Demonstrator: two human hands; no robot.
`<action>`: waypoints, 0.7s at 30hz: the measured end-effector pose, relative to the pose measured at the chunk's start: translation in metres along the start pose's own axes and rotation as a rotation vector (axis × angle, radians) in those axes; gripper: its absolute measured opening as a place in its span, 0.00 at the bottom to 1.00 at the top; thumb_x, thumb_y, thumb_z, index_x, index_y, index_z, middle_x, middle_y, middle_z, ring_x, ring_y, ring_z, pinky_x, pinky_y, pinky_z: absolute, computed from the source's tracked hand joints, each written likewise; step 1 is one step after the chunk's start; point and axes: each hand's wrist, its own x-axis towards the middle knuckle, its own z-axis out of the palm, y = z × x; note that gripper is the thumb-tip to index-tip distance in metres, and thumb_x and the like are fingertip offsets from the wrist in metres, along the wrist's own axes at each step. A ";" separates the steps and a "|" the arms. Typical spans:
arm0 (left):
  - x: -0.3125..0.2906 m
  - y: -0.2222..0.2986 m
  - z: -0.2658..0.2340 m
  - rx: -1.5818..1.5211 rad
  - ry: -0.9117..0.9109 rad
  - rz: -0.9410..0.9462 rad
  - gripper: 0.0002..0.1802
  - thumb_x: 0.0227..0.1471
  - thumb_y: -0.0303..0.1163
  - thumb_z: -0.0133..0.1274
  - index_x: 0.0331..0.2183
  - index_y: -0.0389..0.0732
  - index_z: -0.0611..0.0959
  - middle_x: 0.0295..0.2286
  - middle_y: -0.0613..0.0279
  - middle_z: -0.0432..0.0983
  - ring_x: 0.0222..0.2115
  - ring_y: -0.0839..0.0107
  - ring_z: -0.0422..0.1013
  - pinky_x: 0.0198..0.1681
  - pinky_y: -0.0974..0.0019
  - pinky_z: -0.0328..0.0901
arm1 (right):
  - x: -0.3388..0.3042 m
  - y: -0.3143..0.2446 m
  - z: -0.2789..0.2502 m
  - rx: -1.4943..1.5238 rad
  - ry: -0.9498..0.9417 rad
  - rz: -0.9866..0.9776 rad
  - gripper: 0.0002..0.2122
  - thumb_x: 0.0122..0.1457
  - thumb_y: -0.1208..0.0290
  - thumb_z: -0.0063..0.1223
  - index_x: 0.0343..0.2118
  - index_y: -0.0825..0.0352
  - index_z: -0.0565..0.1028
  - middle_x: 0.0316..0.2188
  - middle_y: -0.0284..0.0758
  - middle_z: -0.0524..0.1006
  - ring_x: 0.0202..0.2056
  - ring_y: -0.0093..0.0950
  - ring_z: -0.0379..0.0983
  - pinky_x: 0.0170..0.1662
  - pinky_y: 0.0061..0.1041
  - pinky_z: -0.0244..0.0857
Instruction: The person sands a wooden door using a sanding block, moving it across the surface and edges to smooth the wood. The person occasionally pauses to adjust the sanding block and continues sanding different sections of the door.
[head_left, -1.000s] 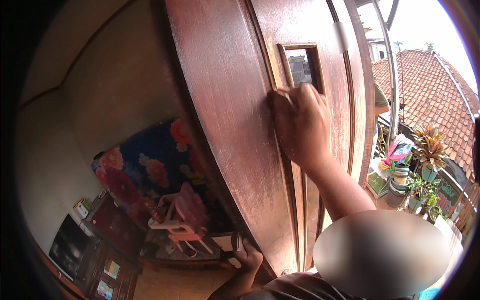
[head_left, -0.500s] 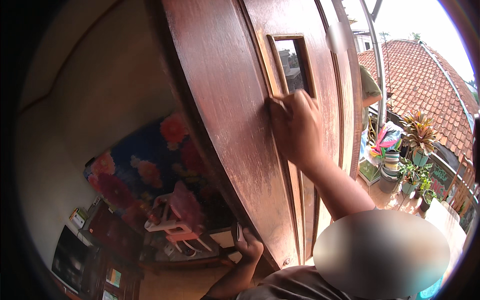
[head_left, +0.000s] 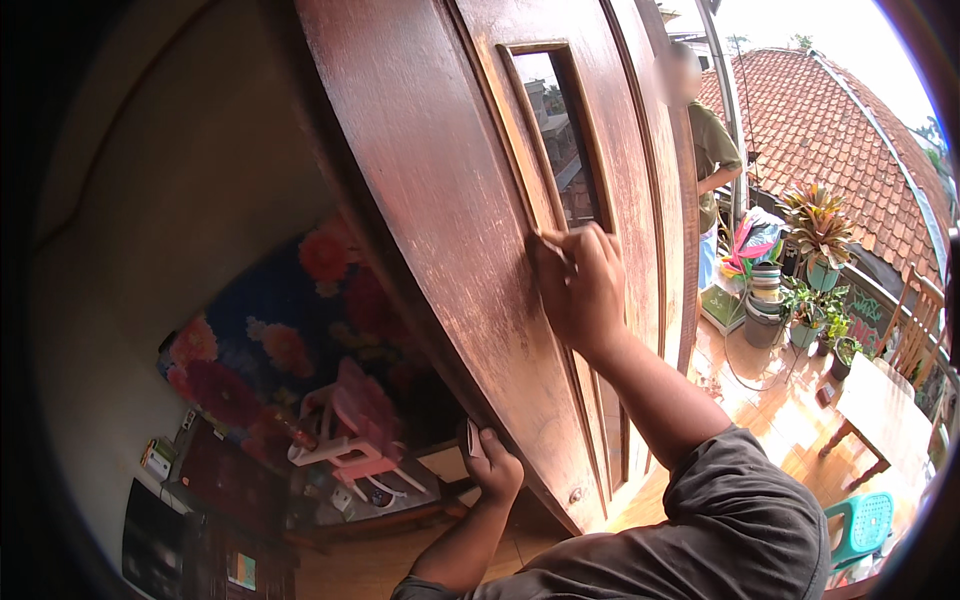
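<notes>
A brown wooden door (head_left: pixel 430 190) with worn, scuffed varnish stands tilted across the middle of the view. Set into it is a narrow glass pane (head_left: pixel 562 140) in a raised wooden moulding. My right hand (head_left: pixel 585 290) is closed, its fingertips pressed to the moulding near the pane's lower end. Whatever those fingers may hold is hidden. Low beside the door's left edge, my left hand (head_left: pixel 494 466) is closed around a small folded sheet (head_left: pixel 473 440), pale on the side that shows. I cannot make out its material.
Indoors on the left are a pink and white plastic chair (head_left: pixel 350 425), a blue floral sheet (head_left: pixel 275 340) and a dark screen (head_left: pixel 150 540). Outside on the right, a person (head_left: pixel 712 150) stands behind the door, near potted plants (head_left: pixel 820 225), a table (head_left: pixel 885 400) and a turquoise stool (head_left: pixel 862 525).
My right hand has slid down along the moulding, uncovering more of the pane. The view has shifted, showing more of the person and the terrace. My left hand still holds the folded sheet.
</notes>
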 end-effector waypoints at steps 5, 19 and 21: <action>-0.004 -0.002 0.000 -0.029 0.017 -0.055 0.20 0.68 0.28 0.39 0.53 0.22 0.74 0.46 0.36 0.76 0.46 0.48 0.74 0.52 0.55 0.67 | -0.045 -0.001 -0.022 0.029 -0.010 -0.094 0.08 0.57 0.79 0.65 0.29 0.64 0.74 0.23 0.32 0.74 0.26 0.31 0.69 0.35 0.31 0.59; 0.022 0.039 0.014 0.127 0.165 -0.054 0.29 0.72 0.37 0.37 0.63 0.22 0.59 0.59 0.31 0.63 0.60 0.49 0.64 0.62 0.53 0.59 | -0.079 0.016 -0.040 0.117 -0.109 -0.060 0.09 0.49 0.78 0.66 0.32 0.61 0.77 0.23 0.30 0.72 0.24 0.29 0.68 0.36 0.31 0.55; 0.025 0.045 0.019 0.110 0.188 -0.042 0.31 0.72 0.41 0.40 0.61 0.22 0.60 0.55 0.32 0.66 0.57 0.49 0.66 0.61 0.53 0.60 | -0.057 0.017 -0.029 0.141 -0.085 -0.061 0.08 0.51 0.79 0.63 0.33 0.62 0.77 0.26 0.32 0.74 0.27 0.32 0.70 0.38 0.32 0.57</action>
